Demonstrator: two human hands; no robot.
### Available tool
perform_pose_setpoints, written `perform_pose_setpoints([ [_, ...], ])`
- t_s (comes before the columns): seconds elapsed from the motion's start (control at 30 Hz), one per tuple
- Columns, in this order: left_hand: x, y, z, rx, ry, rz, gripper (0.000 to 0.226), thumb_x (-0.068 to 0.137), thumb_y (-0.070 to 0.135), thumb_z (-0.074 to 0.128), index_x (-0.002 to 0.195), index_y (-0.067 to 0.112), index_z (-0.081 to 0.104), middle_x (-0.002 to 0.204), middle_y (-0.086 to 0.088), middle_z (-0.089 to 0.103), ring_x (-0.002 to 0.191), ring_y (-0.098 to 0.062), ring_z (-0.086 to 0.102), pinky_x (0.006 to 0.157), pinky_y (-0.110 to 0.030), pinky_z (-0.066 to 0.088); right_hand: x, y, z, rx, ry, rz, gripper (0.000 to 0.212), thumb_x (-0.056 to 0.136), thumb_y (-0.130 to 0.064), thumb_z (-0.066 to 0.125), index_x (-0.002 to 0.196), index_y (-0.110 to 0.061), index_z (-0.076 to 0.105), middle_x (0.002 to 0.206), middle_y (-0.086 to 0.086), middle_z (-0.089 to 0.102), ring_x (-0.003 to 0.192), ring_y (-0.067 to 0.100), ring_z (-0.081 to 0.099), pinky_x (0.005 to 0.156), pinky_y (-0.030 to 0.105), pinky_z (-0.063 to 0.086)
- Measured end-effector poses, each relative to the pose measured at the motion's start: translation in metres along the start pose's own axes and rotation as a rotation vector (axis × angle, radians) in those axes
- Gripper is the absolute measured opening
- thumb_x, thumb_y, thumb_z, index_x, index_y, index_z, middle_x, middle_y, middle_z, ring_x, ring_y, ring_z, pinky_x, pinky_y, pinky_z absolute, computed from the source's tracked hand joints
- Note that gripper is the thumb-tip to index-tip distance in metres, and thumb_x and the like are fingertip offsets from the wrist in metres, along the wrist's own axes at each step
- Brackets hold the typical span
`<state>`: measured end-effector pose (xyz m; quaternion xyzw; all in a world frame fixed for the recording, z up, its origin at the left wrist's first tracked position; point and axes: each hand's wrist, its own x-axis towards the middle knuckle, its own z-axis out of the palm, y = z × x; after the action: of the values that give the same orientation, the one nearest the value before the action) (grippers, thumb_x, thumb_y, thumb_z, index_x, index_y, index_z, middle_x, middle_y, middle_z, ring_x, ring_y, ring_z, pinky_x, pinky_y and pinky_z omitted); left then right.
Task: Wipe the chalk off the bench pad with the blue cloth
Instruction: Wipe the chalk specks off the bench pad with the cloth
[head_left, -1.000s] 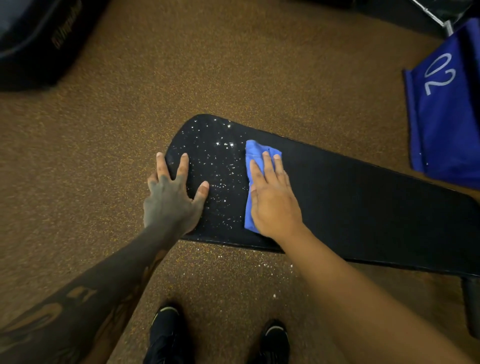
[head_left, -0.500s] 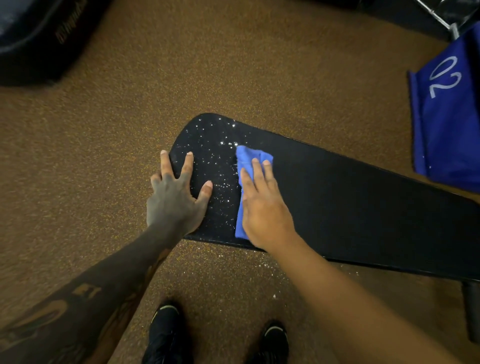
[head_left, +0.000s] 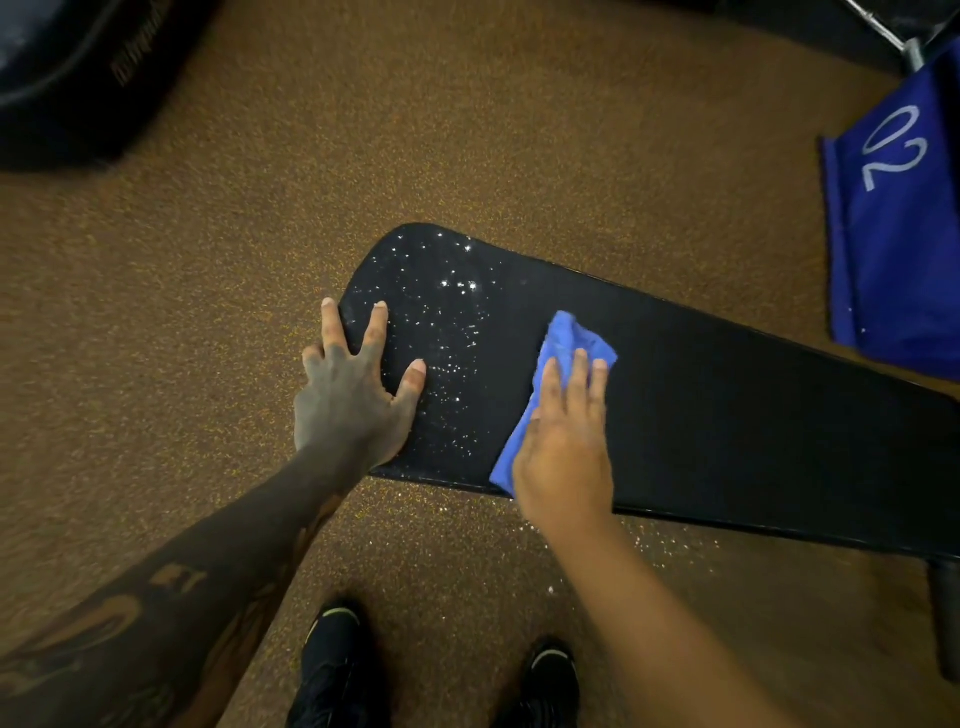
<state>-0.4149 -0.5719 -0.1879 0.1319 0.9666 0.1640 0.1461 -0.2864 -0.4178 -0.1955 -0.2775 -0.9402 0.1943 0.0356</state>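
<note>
A long black bench pad (head_left: 727, 415) runs from the middle of the view to the right edge. White chalk specks (head_left: 452, 312) dot its rounded left end. My right hand (head_left: 566, 441) lies flat on the blue cloth (head_left: 566, 338), pressing it onto the pad just right of the speckled patch; the cloth sticks out past my fingertips and along my thumb side. My left hand (head_left: 353, 400) rests with spread fingers on the pad's left end, at its edge, holding nothing.
Brown speckled rubber floor (head_left: 467, 130) surrounds the bench, with chalk crumbs (head_left: 524, 530) below the pad's near edge. A blue panel marked 02 (head_left: 893, 218) stands at the right. A dark bag (head_left: 78, 67) lies top left. My two black shoes (head_left: 332, 670) are at the bottom.
My right hand slid the cloth left into the chalk patch, then back to the right by a hand's width. My left hand stayed planted on the pad's end.
</note>
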Motion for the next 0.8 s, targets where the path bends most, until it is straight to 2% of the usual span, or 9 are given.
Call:
perform_pose_setpoints([
  [0.1, 0.001, -0.001, 0.002, -0.006, 0.010, -0.007, 0.076, 0.094, 0.065, 0.040, 0.157, 0.038, 0.007, 0.168, -0.008, -0.003, 0.142, -0.040, 0.027, 0.094, -0.061, 0.047, -0.029, -0.012, 0.010, -0.061, -0.022, -0.194, 0.062, 0.092, -0.006, 0.044, 0.151, -0.006, 0.028, 0.162, 0.018, 0.015, 0.151, 0.034, 0.000, 0.120, 0.050, 0.021],
  [0.13, 0.001, -0.001, 0.002, -0.006, 0.009, -0.006, 0.076, 0.094, 0.065, 0.040, 0.157, 0.038, 0.007, 0.168, -0.008, -0.003, 0.142, -0.040, 0.028, 0.094, -0.061, 0.047, -0.030, -0.007, 0.011, -0.057, -0.016, -0.192, 0.059, 0.094, -0.008, 0.044, 0.151, -0.007, 0.029, 0.162, 0.018, 0.017, 0.151, 0.034, 0.003, 0.119, 0.051, 0.023],
  [0.27, 0.001, -0.002, 0.002, -0.011, 0.012, -0.003, 0.075, 0.094, 0.064, 0.039, 0.157, 0.038, 0.008, 0.168, -0.008, -0.002, 0.141, -0.040, 0.029, 0.095, -0.061, 0.046, -0.026, -0.003, 0.009, 0.072, 0.098, 0.206, 0.054, 0.101, -0.014, 0.038, 0.153, -0.006, 0.024, 0.163, 0.016, 0.013, 0.151, 0.033, -0.002, 0.120, 0.053, 0.021],
  [0.3, 0.001, -0.001, 0.002, -0.013, 0.015, -0.005, 0.074, 0.095, 0.063, 0.040, 0.157, 0.038, 0.008, 0.167, -0.008, -0.002, 0.141, -0.040, 0.029, 0.094, -0.060, 0.046, -0.030, -0.013, 0.011, 0.078, 0.107, 0.222, 0.054, 0.101, -0.014, 0.036, 0.153, -0.005, 0.022, 0.163, 0.017, 0.011, 0.151, 0.033, -0.005, 0.120, 0.052, 0.019],
  [0.47, -0.001, 0.000, 0.001, -0.021, 0.025, -0.010, 0.069, 0.097, 0.056, 0.040, 0.157, 0.037, 0.011, 0.167, -0.009, 0.000, 0.139, -0.039, 0.030, 0.093, -0.059, 0.046, -0.045, -0.039, 0.020, -0.094, -0.049, -0.194, 0.062, 0.092, -0.016, 0.040, 0.151, -0.006, 0.025, 0.163, 0.020, 0.008, 0.150, 0.037, -0.004, 0.120, 0.048, 0.010],
  [0.5, 0.000, 0.000, 0.001, -0.021, 0.022, -0.010, 0.068, 0.097, 0.056, 0.039, 0.157, 0.037, 0.011, 0.168, -0.009, 0.000, 0.139, -0.039, 0.030, 0.093, -0.059, 0.045, -0.036, -0.033, 0.019, -0.103, -0.049, -0.182, 0.060, 0.095, -0.015, 0.042, 0.151, -0.007, 0.024, 0.163, 0.019, 0.008, 0.151, 0.036, -0.003, 0.121, 0.048, 0.011],
  [0.63, 0.001, 0.000, 0.001, -0.008, 0.009, -0.013, 0.068, 0.098, 0.056, 0.037, 0.157, 0.037, 0.008, 0.168, -0.008, -0.002, 0.141, -0.039, 0.027, 0.096, -0.059, 0.045, 0.002, -0.038, 0.014, 0.017, 0.057, 0.170, 0.054, 0.100, -0.013, 0.037, 0.152, -0.004, 0.022, 0.162, 0.022, 0.010, 0.150, 0.039, -0.003, 0.121, 0.053, 0.014],
  [0.67, 0.001, 0.000, 0.001, -0.003, 0.008, -0.014, 0.068, 0.098, 0.056, 0.036, 0.157, 0.037, 0.008, 0.168, -0.008, -0.002, 0.141, -0.039, 0.027, 0.096, -0.058, 0.045, 0.004, -0.047, 0.015, 0.032, 0.060, 0.183, 0.055, 0.099, -0.012, 0.037, 0.152, -0.002, 0.022, 0.162, 0.023, 0.010, 0.150, 0.040, -0.003, 0.121, 0.053, 0.013],
  [0.8, 0.000, -0.001, 0.001, -0.017, 0.012, -0.013, 0.067, 0.098, 0.054, 0.036, 0.157, 0.037, 0.009, 0.168, -0.008, -0.002, 0.142, -0.038, 0.026, 0.098, -0.059, 0.043, -0.004, -0.052, 0.021, -0.041, -0.040, -0.163, 0.059, 0.095, -0.013, 0.039, 0.152, -0.003, 0.023, 0.162, 0.022, 0.007, 0.150, 0.037, -0.005, 0.121, 0.051, 0.013],
])
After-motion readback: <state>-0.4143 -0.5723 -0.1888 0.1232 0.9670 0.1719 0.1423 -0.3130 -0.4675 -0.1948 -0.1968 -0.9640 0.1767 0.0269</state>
